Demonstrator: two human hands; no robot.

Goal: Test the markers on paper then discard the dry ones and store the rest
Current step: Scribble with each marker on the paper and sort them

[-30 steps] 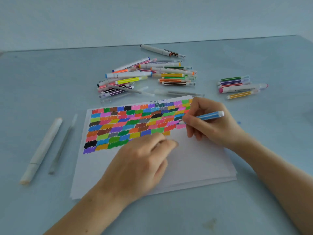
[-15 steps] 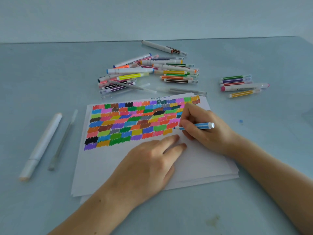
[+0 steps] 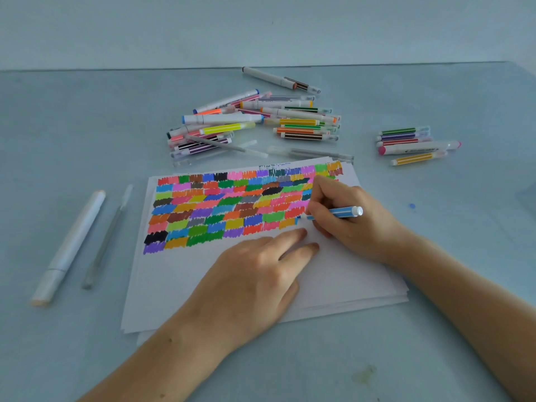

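Blue surface (image 3: pixel 87 126): left hand (image 3: pixel 249 282) flat on paper (image 3: pixel 179 280) to steady it; right hand (image 3: pixel 348 219) pinches blue marker (image 3: pixel 336 212), tip down w/ fresh swatch.

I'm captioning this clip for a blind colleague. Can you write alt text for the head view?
A right hand draws with a blue marker on paper filled with colour swatches, while the left hand presses the sheet flat. More markers lie heaped beyond.

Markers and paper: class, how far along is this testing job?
Done: the paper carries rows of colour swatches. In hand: the right hand draws with a blue marker while the left hand presses the sheet. Left: sorting the pile, nothing visibly stored.
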